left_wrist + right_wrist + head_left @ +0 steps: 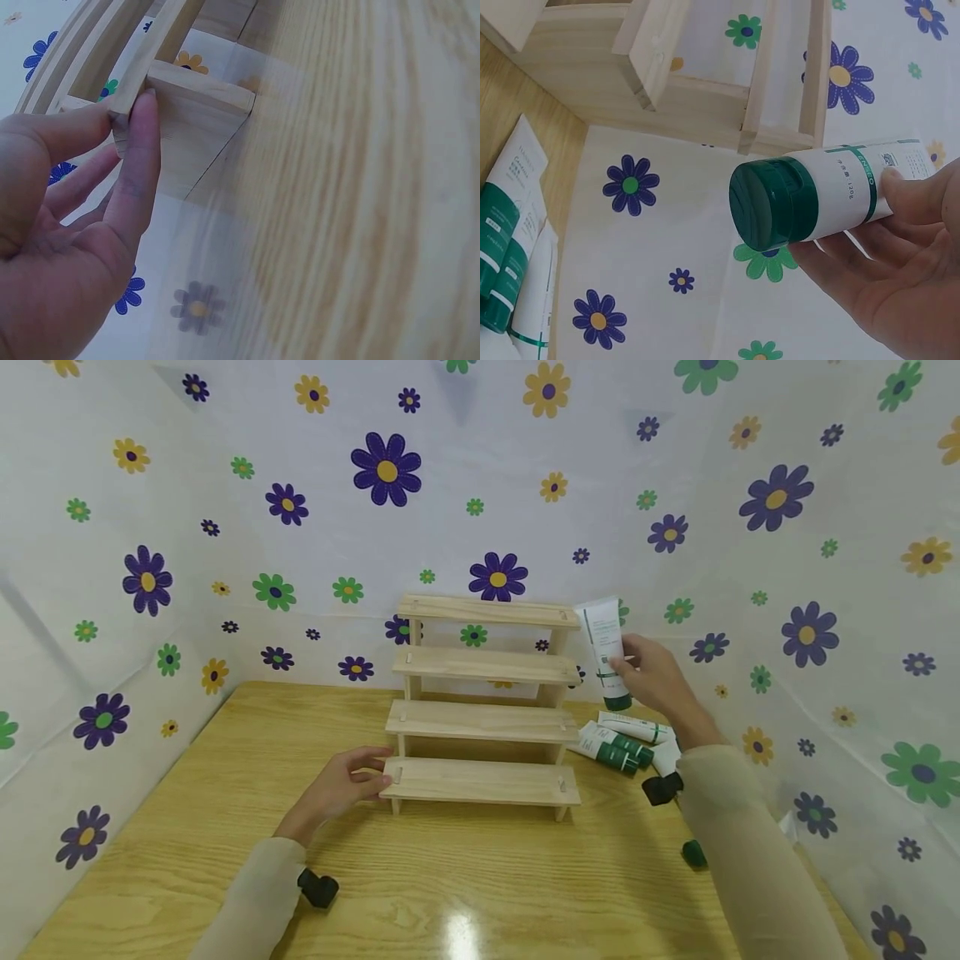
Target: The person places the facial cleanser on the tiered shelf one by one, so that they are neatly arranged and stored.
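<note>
A wooden tiered stand (483,722) with stepped boards stands on the table. My left hand (341,789) pinches the left end of its lowest board (139,86), thumb on one face and forefinger on the other. My right hand (656,681) grips a white squeeze tube (602,639) by its side, raised at the right of the top steps. The tube's green cap (772,202) points down in the head view. Several similar tubes (611,747) lie in a pile on the table, right of the stand; the right forearm covers part of the pile.
The wooden table (450,868) runs up to a white cloth backdrop (315,543) printed with flowers, which encloses the back and both sides. A dark green cap-like piece (693,854) shows beside the right forearm, partly hidden.
</note>
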### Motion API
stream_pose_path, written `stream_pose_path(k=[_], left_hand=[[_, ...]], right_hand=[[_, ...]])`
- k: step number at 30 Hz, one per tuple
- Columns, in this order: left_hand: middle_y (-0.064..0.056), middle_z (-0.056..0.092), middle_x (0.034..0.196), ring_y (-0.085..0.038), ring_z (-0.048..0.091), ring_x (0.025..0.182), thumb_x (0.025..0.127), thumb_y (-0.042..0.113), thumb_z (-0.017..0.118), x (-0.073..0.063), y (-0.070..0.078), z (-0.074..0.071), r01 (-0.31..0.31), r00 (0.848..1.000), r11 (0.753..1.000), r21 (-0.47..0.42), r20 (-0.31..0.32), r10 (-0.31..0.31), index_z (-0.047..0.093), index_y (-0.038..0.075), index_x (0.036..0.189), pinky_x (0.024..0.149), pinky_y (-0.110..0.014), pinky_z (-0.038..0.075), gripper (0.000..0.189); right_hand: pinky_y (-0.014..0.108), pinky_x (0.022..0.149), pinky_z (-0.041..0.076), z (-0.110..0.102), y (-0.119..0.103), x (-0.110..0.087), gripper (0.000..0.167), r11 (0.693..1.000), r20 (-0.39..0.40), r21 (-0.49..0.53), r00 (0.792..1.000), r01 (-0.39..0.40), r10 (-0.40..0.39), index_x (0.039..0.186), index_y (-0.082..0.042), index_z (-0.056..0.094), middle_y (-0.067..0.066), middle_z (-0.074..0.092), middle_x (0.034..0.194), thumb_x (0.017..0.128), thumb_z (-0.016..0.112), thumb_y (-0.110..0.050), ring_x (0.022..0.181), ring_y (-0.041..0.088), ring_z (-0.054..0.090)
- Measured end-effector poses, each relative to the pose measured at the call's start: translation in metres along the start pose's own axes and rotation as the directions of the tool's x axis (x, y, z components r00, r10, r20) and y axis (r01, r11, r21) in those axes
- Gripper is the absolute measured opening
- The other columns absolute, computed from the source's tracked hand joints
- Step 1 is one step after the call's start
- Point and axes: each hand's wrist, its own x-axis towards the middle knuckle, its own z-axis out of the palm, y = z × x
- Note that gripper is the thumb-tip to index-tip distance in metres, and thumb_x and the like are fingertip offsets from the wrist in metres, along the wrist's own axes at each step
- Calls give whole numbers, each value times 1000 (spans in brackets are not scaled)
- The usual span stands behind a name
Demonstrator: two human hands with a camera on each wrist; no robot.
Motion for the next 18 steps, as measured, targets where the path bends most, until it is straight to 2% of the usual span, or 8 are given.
stream_pose_path(k=[11, 18], left_hand=[[-28, 57, 136, -25, 71, 110, 101, 17, 69, 3, 1, -1, 19, 1000, 999, 27, -6, -19, 48, 2, 151, 86, -32, 65, 56], [-28, 57, 134, -26, 71, 110, 100, 16, 69, 2, -1, -1, 10, 1000, 1000, 28, -6, -10, 49, 1, 150, 86, -33, 65, 56]], right_hand=[[65, 109, 49, 4, -16, 7, 49, 1000, -16, 15, 1000, 22, -22, 155, 3, 37, 29, 52, 148, 109, 47, -10, 131, 48, 55], [66, 113, 45, 7, -30, 13, 49, 999, -36, 21, 999, 27, -26, 155, 1, 38, 28, 51, 150, 108, 48, -10, 132, 49, 55]])
